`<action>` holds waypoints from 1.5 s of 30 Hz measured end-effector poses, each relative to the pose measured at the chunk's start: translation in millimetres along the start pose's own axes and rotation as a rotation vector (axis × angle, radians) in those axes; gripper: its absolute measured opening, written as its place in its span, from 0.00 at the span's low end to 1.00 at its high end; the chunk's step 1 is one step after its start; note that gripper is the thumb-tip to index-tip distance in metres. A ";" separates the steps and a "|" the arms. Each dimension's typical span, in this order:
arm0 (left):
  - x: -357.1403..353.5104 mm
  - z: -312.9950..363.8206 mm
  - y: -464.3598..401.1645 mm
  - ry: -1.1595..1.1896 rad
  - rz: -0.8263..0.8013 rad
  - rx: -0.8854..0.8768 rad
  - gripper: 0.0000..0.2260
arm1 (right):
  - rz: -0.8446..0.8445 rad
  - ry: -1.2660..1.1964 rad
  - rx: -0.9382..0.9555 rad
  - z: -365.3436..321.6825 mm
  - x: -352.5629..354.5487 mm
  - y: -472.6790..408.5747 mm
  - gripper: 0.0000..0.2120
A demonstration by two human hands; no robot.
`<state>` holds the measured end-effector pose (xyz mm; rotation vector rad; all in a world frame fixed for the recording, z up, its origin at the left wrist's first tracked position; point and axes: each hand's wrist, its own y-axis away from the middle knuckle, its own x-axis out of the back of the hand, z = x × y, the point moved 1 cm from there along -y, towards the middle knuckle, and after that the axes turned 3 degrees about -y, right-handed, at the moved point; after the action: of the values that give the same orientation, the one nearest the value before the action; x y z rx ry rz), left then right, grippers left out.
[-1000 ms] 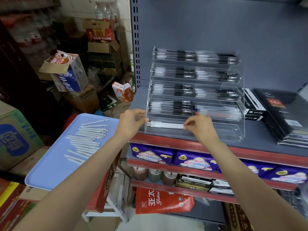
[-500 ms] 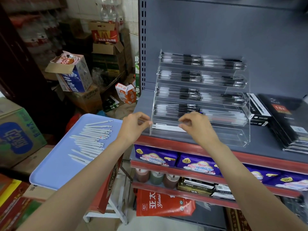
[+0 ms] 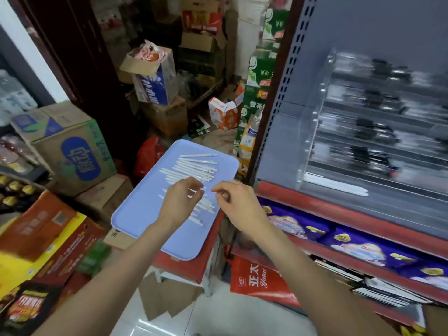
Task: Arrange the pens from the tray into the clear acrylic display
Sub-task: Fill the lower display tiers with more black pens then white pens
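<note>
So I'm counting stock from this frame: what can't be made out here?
- Acrylic display, head view: motion blur smears the upper tiers, so their pens can't be counted; the right edge cuts it off.
- White pens on the tray: the left hand covers part of the pile.
- Whether the left hand or right hand pinches a pen: fingers curled, too blurred to tell.

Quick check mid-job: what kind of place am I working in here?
Most likely a small shop, at the edge of its stockroom. A retail shelf with red edging carries the clear acrylic display and packaged goods below, and stacked cardboard cartons crowd the floor behind the blue tray of pens.
</note>
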<state>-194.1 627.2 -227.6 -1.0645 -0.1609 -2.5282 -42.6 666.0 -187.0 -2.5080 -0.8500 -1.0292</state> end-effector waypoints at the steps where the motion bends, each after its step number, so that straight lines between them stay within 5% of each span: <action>1: 1.4 -17.1 -0.4 -0.016 -0.024 0.020 0.05 | -0.049 0.023 -0.018 1.5 -16.8 -6.9 0.12; 9: -4.5 -117.9 -7.1 -0.532 -0.306 -0.082 0.17 | -0.286 0.210 -0.204 27.1 -119.3 -38.7 0.15; 16: -2.5 -136.2 -6.5 -0.517 -0.250 -0.199 0.17 | -0.299 0.404 -0.230 25.8 -149.0 -45.7 0.17; 22: 0.2 -139.8 -2.9 0.004 -0.095 0.133 0.12 | -0.349 0.447 -0.257 20.9 -156.0 -52.1 0.13; 24: -0.1 -139.9 -0.5 0.071 -0.039 0.236 0.10 | -0.330 0.320 -0.275 23.0 -156.0 -52.2 0.07; 27: -1.6 -136.5 -1.0 0.217 -0.119 0.418 0.07 | -0.262 0.056 -0.374 25.0 -150.9 -49.9 0.18; 33: 6.8 -108.6 -6.4 0.835 -0.217 0.578 0.13 | -0.216 -0.348 -0.386 3.4 -128.3 -42.1 0.15; 36: 15.5 -86.2 -6.7 0.883 -0.265 0.514 0.09 | -0.213 -0.324 -0.378 -4.0 -109.0 -38.6 0.09; 39: 26.3 -57.5 -6.8 0.809 -0.222 0.365 0.08 | -0.218 -0.131 -0.345 -7.8 -78.5 -30.6 0.13; 45: 38.3 17.3 -9.7 0.282 -0.314 -0.123 0.09 | 0.188 -0.395 -0.200 -18.7 11.0 -6.8 0.13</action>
<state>-210.8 628.6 -187.9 -0.7603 -0.1011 -2.9738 -50.6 667.0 -165.8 -2.9519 -0.6137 -0.5926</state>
